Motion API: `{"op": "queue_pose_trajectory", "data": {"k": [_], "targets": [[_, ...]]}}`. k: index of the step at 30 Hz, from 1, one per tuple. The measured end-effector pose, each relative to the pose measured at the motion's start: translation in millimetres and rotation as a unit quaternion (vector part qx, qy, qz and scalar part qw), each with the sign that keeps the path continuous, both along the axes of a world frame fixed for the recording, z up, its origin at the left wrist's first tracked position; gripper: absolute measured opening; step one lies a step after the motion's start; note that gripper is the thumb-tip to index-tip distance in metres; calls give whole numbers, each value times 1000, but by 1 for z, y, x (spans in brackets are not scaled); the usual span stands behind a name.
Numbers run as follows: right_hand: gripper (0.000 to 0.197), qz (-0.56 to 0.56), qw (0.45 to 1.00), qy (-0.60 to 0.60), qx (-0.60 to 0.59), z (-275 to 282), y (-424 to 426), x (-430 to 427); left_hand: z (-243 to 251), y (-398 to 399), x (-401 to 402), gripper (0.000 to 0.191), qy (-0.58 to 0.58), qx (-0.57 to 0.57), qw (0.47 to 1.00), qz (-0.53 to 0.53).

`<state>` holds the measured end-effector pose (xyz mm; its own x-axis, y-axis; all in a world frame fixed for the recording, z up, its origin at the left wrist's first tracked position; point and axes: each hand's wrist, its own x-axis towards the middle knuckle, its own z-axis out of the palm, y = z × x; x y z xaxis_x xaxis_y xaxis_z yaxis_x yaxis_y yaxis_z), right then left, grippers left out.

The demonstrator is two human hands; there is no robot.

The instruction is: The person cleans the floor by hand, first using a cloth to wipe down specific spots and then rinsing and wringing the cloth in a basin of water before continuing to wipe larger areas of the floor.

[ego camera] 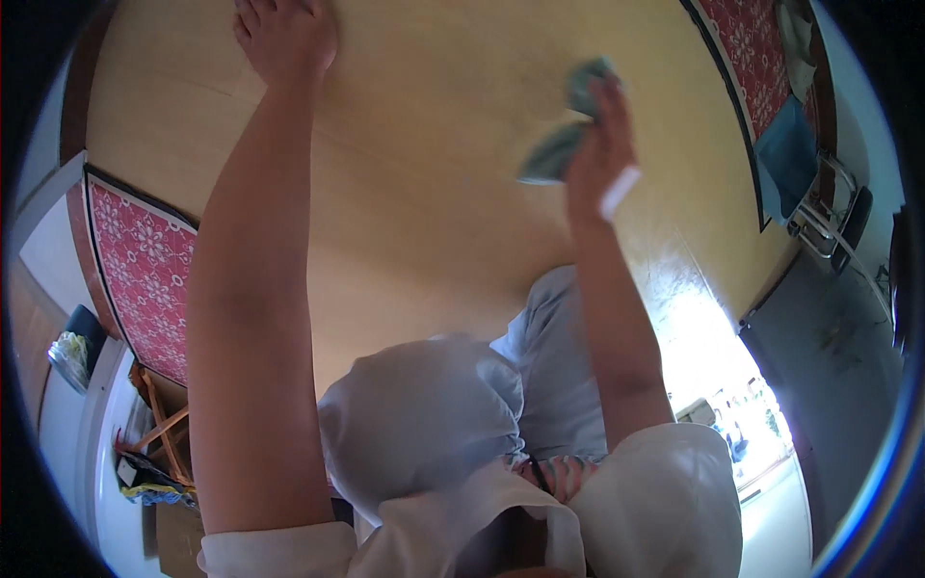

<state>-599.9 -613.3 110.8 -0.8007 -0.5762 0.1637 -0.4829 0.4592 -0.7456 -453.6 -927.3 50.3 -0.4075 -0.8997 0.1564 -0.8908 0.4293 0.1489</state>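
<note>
My left hand (289,40) leans palm-down on a tan, wood-look surface (433,173), its arm stretched far forward. The top edge of the view cuts off some fingertips, and I see nothing held in it. Over on the right, my right hand (603,144) grips a grey-green cloth (556,153). The cloth bunches out in two lobes on the left side of the fingers, slightly blurred. A white band (620,192) wraps the right wrist. Whether the cloth touches the surface I cannot tell. My knees, in light grey trousers (433,404), are bent below me.
Red floral mats (141,267) with dark borders lie at the left and upper right. A blue folded item (788,160) and a metal-framed chair (831,224) stand at the right. Crossed wooden legs (162,426) and a cardboard box (179,538) sit lower left. Bright light glares lower right.
</note>
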Motion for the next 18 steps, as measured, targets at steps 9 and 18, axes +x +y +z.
{"op": "queue_pose_trajectory", "data": {"k": [9,18], "targets": [[42,-275,948,124,105,-66,48,50,-30,-18,1,68,41,-30,998,-30],[28,-21,986,165,-12,-66,-152,73,-28,-8,-6,66,56,-29,997,-47]]}}
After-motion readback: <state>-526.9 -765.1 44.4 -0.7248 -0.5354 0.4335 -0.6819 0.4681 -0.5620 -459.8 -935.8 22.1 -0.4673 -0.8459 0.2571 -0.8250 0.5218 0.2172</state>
